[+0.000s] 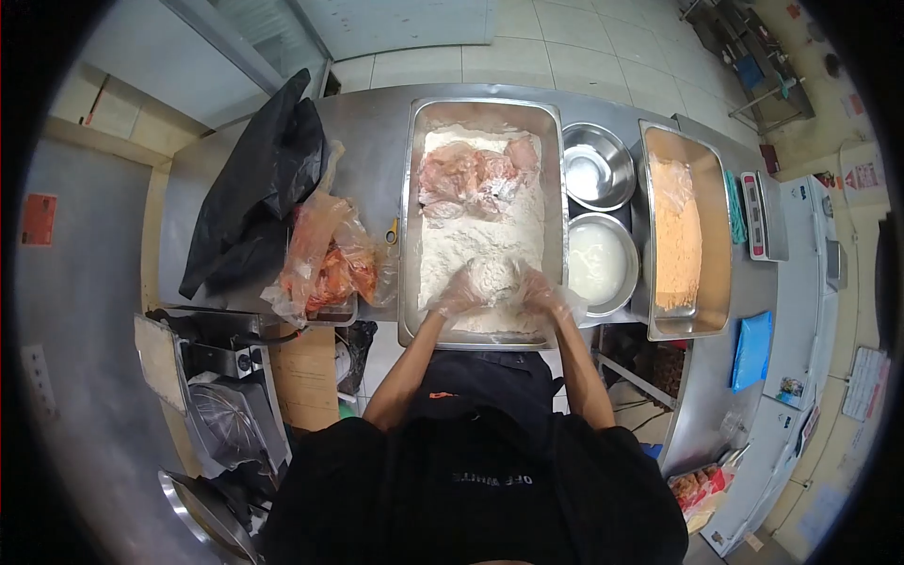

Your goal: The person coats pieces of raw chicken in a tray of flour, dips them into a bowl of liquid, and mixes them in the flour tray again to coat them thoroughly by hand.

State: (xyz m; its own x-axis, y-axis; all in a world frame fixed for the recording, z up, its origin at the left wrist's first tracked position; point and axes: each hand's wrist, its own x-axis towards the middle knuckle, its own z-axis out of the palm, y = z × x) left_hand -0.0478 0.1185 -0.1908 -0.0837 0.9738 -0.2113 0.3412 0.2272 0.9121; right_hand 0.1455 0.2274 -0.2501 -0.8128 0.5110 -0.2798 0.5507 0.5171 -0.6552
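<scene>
A deep metal tray stands in front of me with a bed of white flour in it. Pink raw chicken pieces, partly dusted, lie in its far half. My left hand and my right hand, both in clear plastic gloves, are down in the near half. They curl in from either side around a flour-coated lump. Flour hides the fingertips, and what is under the coating does not show.
Right of the tray are an upper steel bowl, a bowl of whitish liquid and a tray of orange powder. A scale stands farther right. To the left lie a bag of reddish meat, yellow-handled scissors and a black plastic bag.
</scene>
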